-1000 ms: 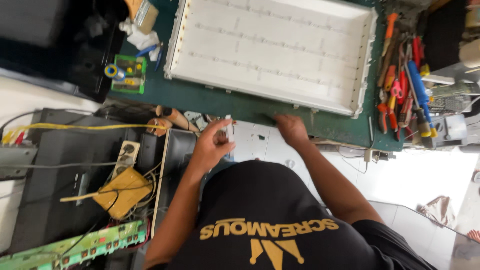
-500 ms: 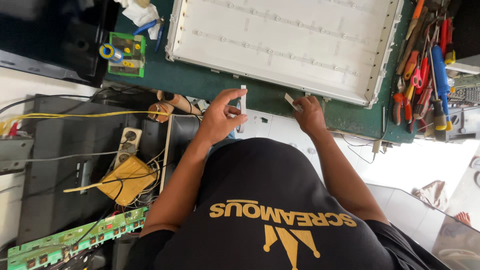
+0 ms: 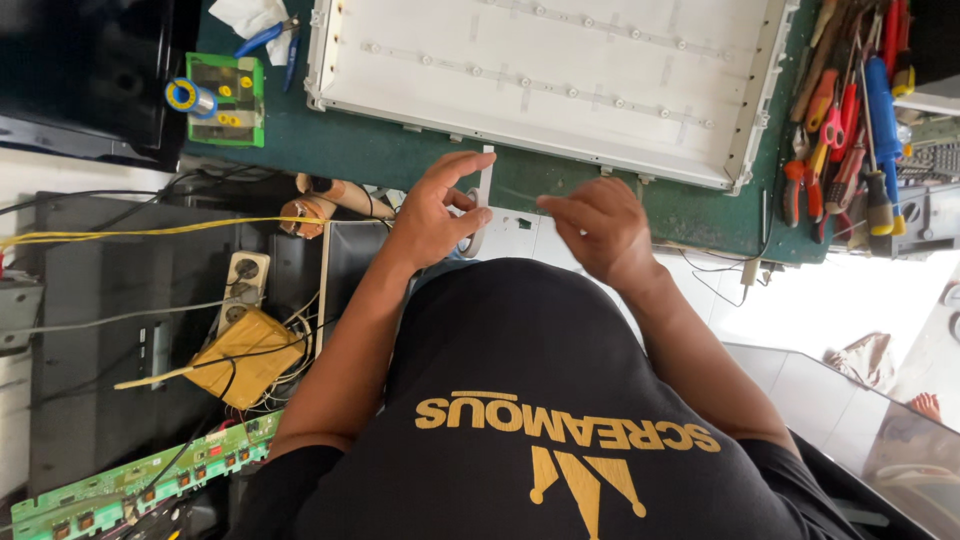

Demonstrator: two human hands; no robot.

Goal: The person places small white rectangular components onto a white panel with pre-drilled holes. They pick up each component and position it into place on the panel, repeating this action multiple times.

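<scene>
Matt white plastic strip (image 3: 484,200); matt green mat (image 3: 400,150); glossy white panel (image 3: 560,70).

Seen from above, the left hand (image 3: 432,212) pinches a narrow white strip (image 3: 483,195) while the right hand (image 3: 597,226) hovers just beside it with fingers curled, both over the green tabletop (image 3: 350,150) edge below a white backlight panel (image 3: 560,70), hand tools (image 3: 850,130) lying at the right.
</scene>
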